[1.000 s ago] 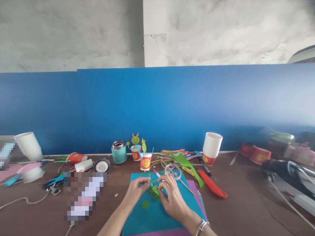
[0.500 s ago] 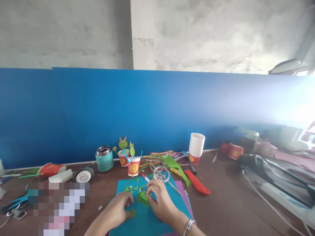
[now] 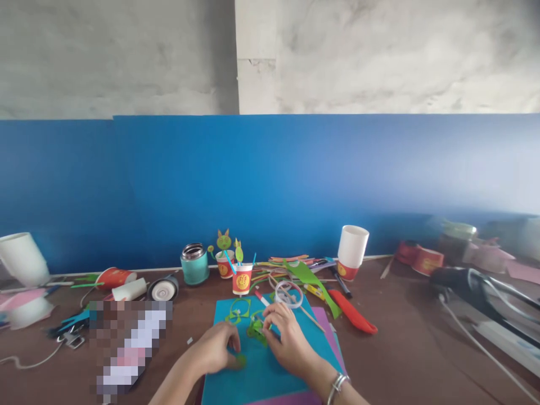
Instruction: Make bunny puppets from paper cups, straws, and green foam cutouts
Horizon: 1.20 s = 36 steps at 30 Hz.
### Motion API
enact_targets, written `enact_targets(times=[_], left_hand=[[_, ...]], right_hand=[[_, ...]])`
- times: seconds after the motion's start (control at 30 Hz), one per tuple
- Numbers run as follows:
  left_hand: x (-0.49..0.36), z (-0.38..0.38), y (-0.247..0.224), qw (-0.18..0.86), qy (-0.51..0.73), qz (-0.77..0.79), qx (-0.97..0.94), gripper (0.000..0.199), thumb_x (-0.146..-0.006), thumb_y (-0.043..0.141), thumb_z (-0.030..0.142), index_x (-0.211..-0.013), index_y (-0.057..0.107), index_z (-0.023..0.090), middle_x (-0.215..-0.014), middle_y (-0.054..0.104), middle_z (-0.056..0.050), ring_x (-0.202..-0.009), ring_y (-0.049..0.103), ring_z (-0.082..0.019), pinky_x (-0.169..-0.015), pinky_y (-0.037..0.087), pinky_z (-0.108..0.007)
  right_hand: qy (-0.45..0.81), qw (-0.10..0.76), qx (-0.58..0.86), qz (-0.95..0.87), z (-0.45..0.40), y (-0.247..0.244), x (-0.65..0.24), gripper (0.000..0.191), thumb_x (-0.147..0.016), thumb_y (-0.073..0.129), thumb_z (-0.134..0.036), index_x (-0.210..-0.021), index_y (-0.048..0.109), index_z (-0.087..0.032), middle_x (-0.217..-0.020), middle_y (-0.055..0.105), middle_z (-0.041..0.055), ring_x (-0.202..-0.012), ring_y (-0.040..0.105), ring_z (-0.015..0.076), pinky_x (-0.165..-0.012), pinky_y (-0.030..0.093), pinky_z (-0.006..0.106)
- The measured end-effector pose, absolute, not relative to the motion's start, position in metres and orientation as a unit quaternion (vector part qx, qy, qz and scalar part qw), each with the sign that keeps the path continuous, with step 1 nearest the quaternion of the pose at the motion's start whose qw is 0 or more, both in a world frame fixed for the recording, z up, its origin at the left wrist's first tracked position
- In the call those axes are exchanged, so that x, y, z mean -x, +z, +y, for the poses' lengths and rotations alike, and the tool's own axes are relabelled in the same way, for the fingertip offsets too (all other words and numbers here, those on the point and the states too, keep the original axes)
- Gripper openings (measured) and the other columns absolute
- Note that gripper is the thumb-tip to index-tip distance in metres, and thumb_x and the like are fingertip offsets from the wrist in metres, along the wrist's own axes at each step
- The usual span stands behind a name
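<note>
Drawn back from its place opposite the other hand a second ago, the left hand [image 3: 219, 346] is now over the near-left part of the teal sheet [image 3: 270, 371], its thumb tip at a small green disc [image 3: 241, 361]. Its fingers are bent, with a gap between index finger and thumb; whether it grips the blurred disc, I cannot tell. Meanwhile the right hand [image 3: 287, 337] stays over the sheet's middle, fingers curled at the edge of a crumpled green piece [image 3: 255, 331] lying there; I cannot tell whether they pinch it.

Just past the sheet's far edge stands the front cup [image 3: 237, 283], its red band bearing a round yellow emblem [image 3: 243, 280] with characters too small to read. Behind it, farther from the sheet, is the rear cup [image 3: 225, 265], also red-banded, holding a green cat-faced cutout [image 3: 223, 241]. Beyond the sheet's far right corner, the stacked white cups [image 3: 353, 247] show another red band with yellow print, again illegible. Left of the rear cup, past the sheet's far left corner, is a turquoise jar [image 3: 195, 270]. Right of the sheet lies a long red item [image 3: 354, 315].
</note>
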State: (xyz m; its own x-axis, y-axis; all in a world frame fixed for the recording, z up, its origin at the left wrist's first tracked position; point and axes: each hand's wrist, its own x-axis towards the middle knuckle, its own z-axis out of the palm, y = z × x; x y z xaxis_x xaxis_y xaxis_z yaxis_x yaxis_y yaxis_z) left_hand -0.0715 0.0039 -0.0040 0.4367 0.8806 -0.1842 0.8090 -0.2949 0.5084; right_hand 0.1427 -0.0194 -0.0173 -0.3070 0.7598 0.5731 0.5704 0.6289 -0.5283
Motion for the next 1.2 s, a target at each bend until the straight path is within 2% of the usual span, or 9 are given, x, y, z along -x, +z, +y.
enact_targets(times=[0.23, 0.43, 0.6, 0.7, 0.8, 0.97, 1.2], left_hand=[[0.068, 0.001, -0.003, 0.308, 0.088, 0.485, -0.814, 0.036, -0.057, 0.065, 0.018, -0.093, 0.067, 0.023, -0.087, 0.062, -0.002, -0.081, 0.057, -0.02, -0.067, 0.039, -0.024], [0.073, 0.004, -0.008, 0.331, 0.12, 0.484, -0.801, 0.022, -0.054, 0.063, 0.015, -0.075, 0.067, 0.019, -0.081, 0.061, -0.001, -0.077, 0.054, -0.019, -0.065, 0.038, -0.024], [0.066, 0.014, -0.014, 0.458, 0.229, 0.483, -0.71, 0.011, -0.052, 0.06, 0.015, -0.063, 0.062, 0.016, -0.059, 0.056, 0.002, -0.06, 0.051, -0.016, -0.055, 0.035, -0.024], [0.055, 0.016, -0.015, 0.489, 0.263, 0.475, -0.682, 0.013, -0.057, 0.056, 0.02, -0.069, 0.06, 0.015, -0.059, 0.057, 0.001, -0.055, 0.05, -0.014, -0.053, 0.037, -0.024], [0.046, 0.014, -0.014, 0.506, 0.297, 0.465, -0.662, 0.016, -0.06, 0.055, 0.022, -0.074, 0.059, 0.014, -0.063, 0.059, 0.0, -0.058, 0.053, -0.014, -0.056, 0.04, -0.025], [0.037, 0.007, -0.011, 0.549, 0.35, 0.447, -0.613, 0.029, -0.061, 0.063, 0.021, -0.088, 0.055, 0.015, -0.061, 0.059, 0.002, -0.057, 0.054, -0.013, -0.059, 0.041, -0.027], [0.034, 0.003, -0.005, 0.563, 0.355, 0.441, -0.602, 0.03, -0.061, 0.064, 0.015, -0.09, 0.054, 0.015, -0.059, 0.059, 0.004, -0.056, 0.052, -0.011, -0.058, 0.04, -0.025]], right_hand=[[0.126, 0.427, 0.408, -0.797, -0.018, -0.019, -0.14, 0.013, -0.079, 0.052, -0.007, -0.076, 0.051, -0.02, -0.093, 0.057, 0.0051, -0.092, 0.054, 0.0198, -0.086, 0.04, 0.038], [0.148, 0.439, 0.398, -0.792, -0.019, -0.02, -0.138, 0.011, -0.079, 0.053, -0.009, -0.076, 0.052, -0.019, -0.093, 0.057, 0.0056, -0.091, 0.054, 0.0195, -0.085, 0.041, 0.036], [0.232, 0.462, 0.395, -0.759, -0.021, -0.012, -0.137, 0.011, -0.079, 0.055, -0.011, -0.071, 0.053, -0.019, -0.092, 0.058, 0.0056, -0.091, 0.056, 0.0187, -0.083, 0.043, 0.032], [0.286, 0.457, 0.399, -0.742, -0.023, -0.009, -0.136, 0.012, -0.078, 0.056, -0.012, -0.069, 0.054, -0.018, -0.09, 0.059, 0.0052, -0.09, 0.057, 0.0185, -0.082, 0.044, 0.03], [0.308, 0.448, 0.4, -0.738, -0.023, -0.008, -0.136, 0.012, -0.078, 0.056, -0.012, -0.068, 0.054, -0.018, -0.089, 0.06, 0.0055, -0.09, 0.057, 0.019, -0.082, 0.044, 0.031], [0.301, 0.441, 0.398, -0.747, -0.022, -0.01, -0.134, 0.015, -0.078, 0.054, -0.01, -0.066, 0.053, -0.018, -0.087, 0.06, 0.0058, -0.089, 0.058, 0.0192, -0.081, 0.045, 0.031], [0.268, 0.436, 0.41, -0.755, -0.022, -0.012, -0.134, 0.016, -0.074, 0.054, -0.005, -0.066, 0.053, -0.019, -0.086, 0.06, 0.0058, -0.088, 0.057, 0.019, -0.081, 0.045, 0.031]])
